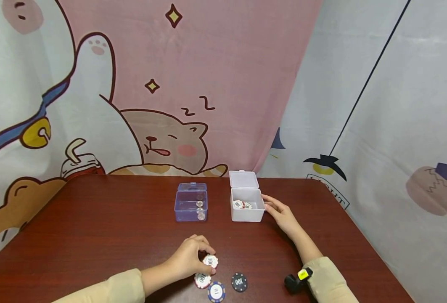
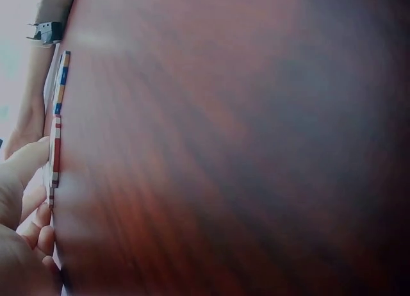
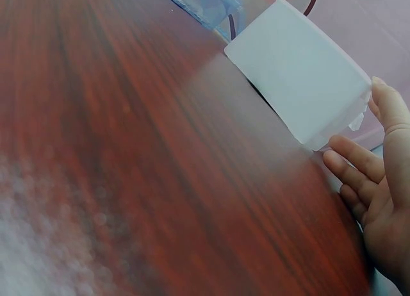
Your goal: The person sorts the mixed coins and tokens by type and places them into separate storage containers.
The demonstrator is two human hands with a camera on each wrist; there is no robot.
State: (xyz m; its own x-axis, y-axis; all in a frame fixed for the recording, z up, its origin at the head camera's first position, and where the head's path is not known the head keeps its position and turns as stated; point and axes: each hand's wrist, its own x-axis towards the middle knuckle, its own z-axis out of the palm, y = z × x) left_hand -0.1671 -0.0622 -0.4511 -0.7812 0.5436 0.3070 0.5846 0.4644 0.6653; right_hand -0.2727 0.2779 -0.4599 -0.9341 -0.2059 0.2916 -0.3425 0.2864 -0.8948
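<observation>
My left hand (image 1: 191,257) pinches a white poker chip (image 1: 210,261) marked 100 between thumb and fingers, low over the table. Right below it lies another white chip (image 1: 202,280) with a red edge, partly under the hand. A blue-rimmed chip (image 1: 216,291) and a black chip (image 1: 239,282) lie nearby. Farther back, the fingers of my right hand (image 1: 281,215) rest at the right side of a white plastic box (image 1: 247,216). Its lid stands up, and white chips (image 1: 242,204) lie inside. In the right wrist view, the thumb reaches the box's (image 3: 298,72) upper edge.
Left of the white box stands a translucent blue box (image 1: 183,215) with its lid raised and several small silvery discs (image 1: 200,216) inside. A black wrist device (image 1: 298,281) sits at the right sleeve. Behind the brown table (image 1: 113,235) hangs a printed cloth (image 1: 223,84).
</observation>
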